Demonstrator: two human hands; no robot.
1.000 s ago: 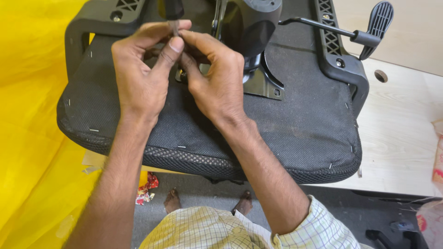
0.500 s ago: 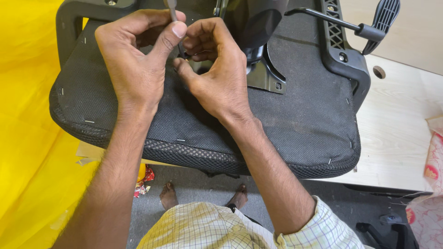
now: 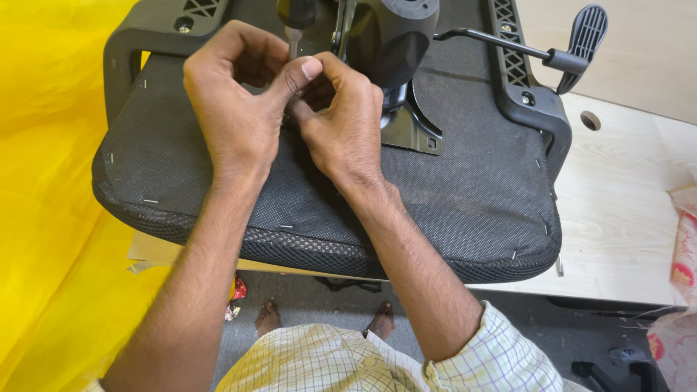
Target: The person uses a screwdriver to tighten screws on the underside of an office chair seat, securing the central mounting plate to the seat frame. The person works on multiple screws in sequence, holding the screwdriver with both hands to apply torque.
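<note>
Sheeting (image 3: 51,218), bright yellow, is filling the whole left side of the view, running under the near left edge of the work. Beside it, a pale wooden table (image 3: 624,232) is carrying an upturned office chair seat (image 3: 327,196), its black mesh underside facing up and overhanging the table's near edge. One round hole (image 3: 590,120) is showing in the tabletop to the right of the seat. Two black plastic arm brackets are sitting on the seat, one at the far left (image 3: 138,43) and one at the far right (image 3: 523,80). A black tilt mechanism (image 3: 396,51) with a metal plate is standing at the seat's middle, and one lever with a paddle-shaped black handle (image 3: 581,40) is sticking out to the right.

One reddish printed package (image 3: 682,254) is lying at the right edge of the table; its print is too small to tell.

The left hand (image 3: 232,109) and right hand (image 3: 341,123) are pressing together just in front of the mechanism, fingers curled inward. The left thumb and forefinger are pinching a thin metal shaft (image 3: 292,43) that is standing upright with a dark handle above it. The right hand's fingers are bunched beneath the left thumb; what they are gripping cannot be told.
</note>
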